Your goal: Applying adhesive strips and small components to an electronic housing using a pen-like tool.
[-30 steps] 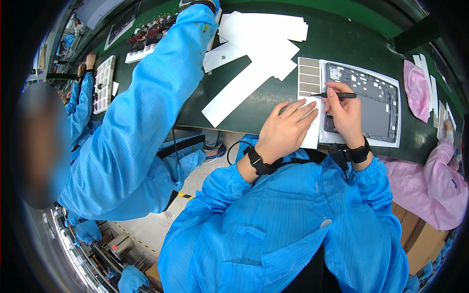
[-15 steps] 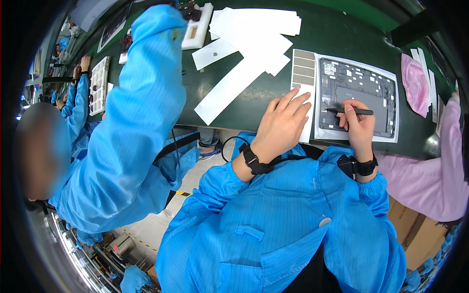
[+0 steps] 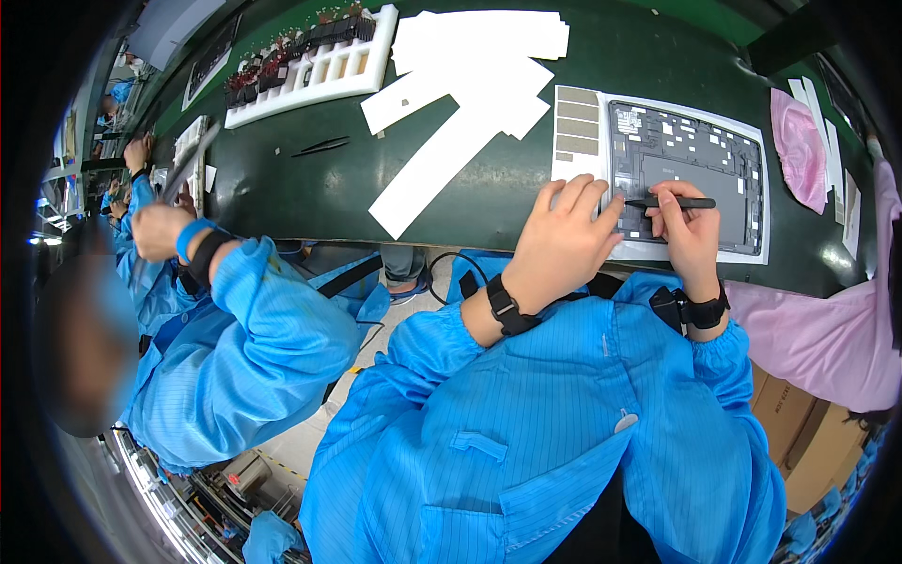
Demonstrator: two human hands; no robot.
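A dark tablet-like housing [image 3: 691, 179] with many small white and metal patches lies on a white sheet on the bench. My right hand [image 3: 691, 226] pinches slim black tweezers [image 3: 697, 203], their tip over the housing's left edge. My left hand [image 3: 564, 230] rests with fingers stretched out and holds nothing. Its fingertips reach over the lower part of a white backing strip [image 3: 566, 169] and up to the housing's left edge, close to the tweezer tip. Several grey rectangular pads [image 3: 577, 113] show on the strip's upper part. Whatever lies right under my left fingers is hidden.
White paper strips [image 3: 470, 70] lie heaped on the green bench [image 3: 282, 183]. Beyond are a white foam tray [image 3: 310, 92] of black parts and another pair of tweezers [image 3: 321, 147]. A pink cloth [image 3: 799, 155] lies at right. Co-workers sit on both sides.
My left hand has shifted right, its fingers now at the housing's edge near the tweezer tip. The left co-worker's arm has drawn back from the bench, uncovering the foam tray and tweezers.
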